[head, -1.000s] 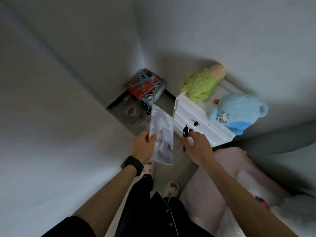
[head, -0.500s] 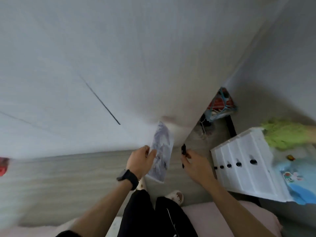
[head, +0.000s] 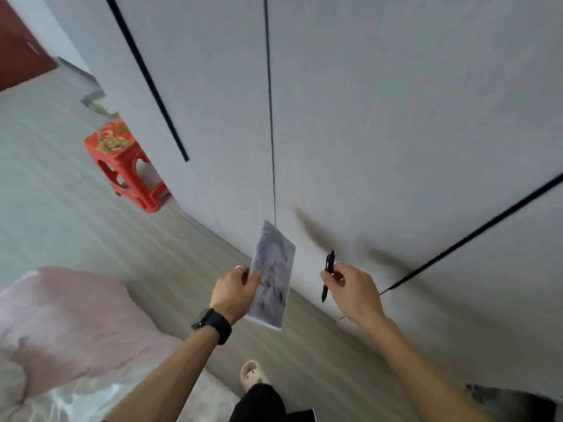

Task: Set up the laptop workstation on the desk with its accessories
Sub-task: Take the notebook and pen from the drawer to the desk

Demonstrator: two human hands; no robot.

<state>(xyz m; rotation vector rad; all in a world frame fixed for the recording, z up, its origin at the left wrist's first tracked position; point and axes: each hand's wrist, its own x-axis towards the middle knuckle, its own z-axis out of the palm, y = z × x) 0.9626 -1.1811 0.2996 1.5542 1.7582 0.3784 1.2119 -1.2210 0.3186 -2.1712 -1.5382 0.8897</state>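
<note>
Notebook [head: 272, 275] held in the left hand [head: 234, 295], pen [head: 328, 271] held in the right hand [head: 355, 292] just to its right, wardrobe [head: 365, 117] behind both, stool [head: 128, 166] on the floor [head: 45, 193] at the left beside the wardrobe, blanket [head: 61, 315] at lower left, slipper [head: 253, 376] on the floor below the hands.

A red stool [head: 125, 166] stands on the wood floor [head: 45, 214] at far left, just beside white cupboard doors [head: 380, 117]. Pink bedding [head: 67, 315] lies near left. A pale slipper [head: 253, 373] shows nearest. A dark red door [head: 18, 56] is far left.
</note>
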